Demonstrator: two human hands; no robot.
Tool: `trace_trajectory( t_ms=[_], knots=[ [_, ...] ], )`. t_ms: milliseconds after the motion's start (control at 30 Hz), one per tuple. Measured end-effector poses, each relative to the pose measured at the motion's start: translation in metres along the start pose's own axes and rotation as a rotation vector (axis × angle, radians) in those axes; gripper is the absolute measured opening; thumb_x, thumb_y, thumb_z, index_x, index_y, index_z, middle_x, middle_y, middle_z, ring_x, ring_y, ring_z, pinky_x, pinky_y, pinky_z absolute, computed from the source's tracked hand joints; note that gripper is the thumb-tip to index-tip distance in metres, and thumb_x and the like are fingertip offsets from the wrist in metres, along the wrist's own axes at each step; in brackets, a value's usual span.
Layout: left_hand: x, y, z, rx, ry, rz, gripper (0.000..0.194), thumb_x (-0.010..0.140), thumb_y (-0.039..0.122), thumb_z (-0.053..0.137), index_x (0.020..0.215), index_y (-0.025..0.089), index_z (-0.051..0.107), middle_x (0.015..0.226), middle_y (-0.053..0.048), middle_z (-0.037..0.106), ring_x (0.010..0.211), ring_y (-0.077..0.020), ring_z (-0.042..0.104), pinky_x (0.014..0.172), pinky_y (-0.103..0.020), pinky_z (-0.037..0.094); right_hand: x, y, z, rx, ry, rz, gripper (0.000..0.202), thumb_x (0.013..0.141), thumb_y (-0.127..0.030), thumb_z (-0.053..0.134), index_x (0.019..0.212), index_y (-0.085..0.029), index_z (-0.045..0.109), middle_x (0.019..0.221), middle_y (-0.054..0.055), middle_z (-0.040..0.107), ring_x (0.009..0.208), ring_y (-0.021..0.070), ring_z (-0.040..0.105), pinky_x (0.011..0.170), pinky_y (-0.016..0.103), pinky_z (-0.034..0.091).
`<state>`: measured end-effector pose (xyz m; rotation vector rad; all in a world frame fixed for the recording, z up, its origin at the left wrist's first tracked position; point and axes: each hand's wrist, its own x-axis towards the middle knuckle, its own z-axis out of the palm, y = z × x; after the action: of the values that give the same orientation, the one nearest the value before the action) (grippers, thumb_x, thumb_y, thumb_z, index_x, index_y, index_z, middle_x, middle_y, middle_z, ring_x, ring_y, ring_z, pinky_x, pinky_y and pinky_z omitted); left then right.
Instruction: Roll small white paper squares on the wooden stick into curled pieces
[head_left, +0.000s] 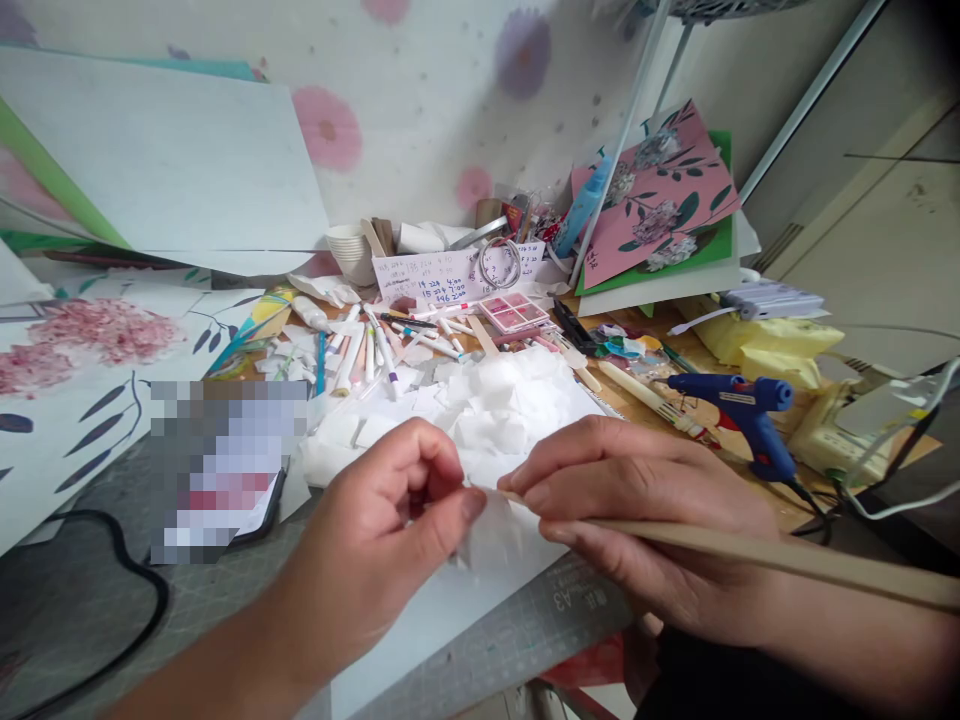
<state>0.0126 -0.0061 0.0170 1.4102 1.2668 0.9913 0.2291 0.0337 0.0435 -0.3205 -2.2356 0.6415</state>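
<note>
My left hand (401, 525) is closed in a pinch, thumb against forefinger, on a thin white piece of paper (491, 535) that looks translucent and hangs below the fingertips. Facing it, my right hand (637, 510) grips a long flat wooden stick (780, 555). One end of the stick pokes out past the fingers, close to the left thumb; the other runs off to the right. Whether the tip touches the paper I cannot tell. Just behind both hands lies a heap of white paper pieces (502, 400). A white sheet (420, 640) lies beneath the hands.
A phone (266, 505) lies left on the grey cutting mat (577, 610), near a black cable (124, 540). At right are a blue glue gun (739, 405) and yellow packs (787, 345). Markers (382, 350), paper cups (350, 252) and flower pictures (660, 200) crowd the back.
</note>
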Motion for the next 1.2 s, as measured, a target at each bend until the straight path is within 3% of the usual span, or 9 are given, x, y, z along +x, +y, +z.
trace_trajectory(
  t_ms=[167, 367, 633, 867, 1000, 1200],
  knots=[
    [-0.003, 0.008, -0.001, 0.012, -0.048, 0.032, 0.031, 0.086, 0.032, 0.062, 0.056, 0.022, 0.062, 0.053, 0.003, 0.06, 0.054, -0.0134, 0.051, 0.054, -0.024, 0.04, 0.0, -0.003, -0.001, -0.037, 0.04, 0.009, 0.018, 0.087, -0.004, 0.062, 0.102, -0.011, 0.071, 0.099, 0.011, 0.075, 0.094, 0.0139, 0.073, 0.086, 0.016, 0.059],
    [-0.002, -0.001, 0.002, -0.33, -0.189, -0.122, 0.022, 0.085, 0.038, 0.068, 0.073, 0.02, 0.072, 0.068, 0.0, 0.071, 0.064, -0.0148, 0.059, 0.06, -0.024, 0.046, -0.005, -0.001, 0.005, 0.052, -0.017, -0.031, 0.014, 0.092, -0.013, 0.062, 0.103, -0.01, 0.069, 0.102, 0.011, 0.073, 0.097, 0.0149, 0.072, 0.086, 0.018, 0.059],
    [0.0, 0.001, 0.008, -0.428, -0.087, -0.261, 0.008, 0.075, 0.025, 0.072, 0.069, 0.019, 0.072, 0.06, 0.001, 0.068, 0.058, -0.0139, 0.058, 0.055, -0.023, 0.046, -0.007, 0.0, 0.01, -0.001, -0.045, -0.029, 0.021, 0.094, -0.026, 0.062, 0.107, -0.011, 0.068, 0.106, 0.013, 0.071, 0.096, 0.0169, 0.072, 0.085, 0.021, 0.059],
    [0.002, 0.0, 0.006, -0.4, -0.123, -0.247, 0.016, 0.078, 0.022, 0.07, 0.063, 0.018, 0.066, 0.057, 0.003, 0.067, 0.057, -0.0116, 0.055, 0.057, -0.022, 0.044, -0.004, 0.004, 0.007, 0.033, -0.012, -0.037, 0.014, 0.091, -0.008, 0.061, 0.101, -0.006, 0.071, 0.1, 0.015, 0.073, 0.097, 0.0156, 0.072, 0.085, 0.019, 0.058],
    [0.003, 0.0, 0.004, -0.359, -0.121, -0.254, 0.015, 0.078, 0.019, 0.066, 0.063, 0.018, 0.066, 0.057, 0.004, 0.067, 0.057, -0.0112, 0.054, 0.056, -0.022, 0.043, -0.002, 0.011, 0.005, 0.048, 0.125, 0.044, 0.015, 0.085, -0.003, 0.066, 0.098, -0.009, 0.073, 0.093, 0.012, 0.076, 0.091, 0.0146, 0.072, 0.081, 0.02, 0.059],
    [0.005, 0.002, 0.003, -0.298, -0.091, -0.266, 0.016, 0.076, 0.023, 0.065, 0.061, 0.019, 0.062, 0.055, 0.003, 0.066, 0.056, -0.0124, 0.051, 0.055, -0.023, 0.042, -0.006, 0.038, 0.001, 0.134, 0.323, 0.188, 0.01, 0.086, -0.01, 0.07, 0.09, -0.015, 0.077, 0.083, 0.007, 0.076, 0.085, 0.0163, 0.071, 0.079, 0.028, 0.059]
  ],
)
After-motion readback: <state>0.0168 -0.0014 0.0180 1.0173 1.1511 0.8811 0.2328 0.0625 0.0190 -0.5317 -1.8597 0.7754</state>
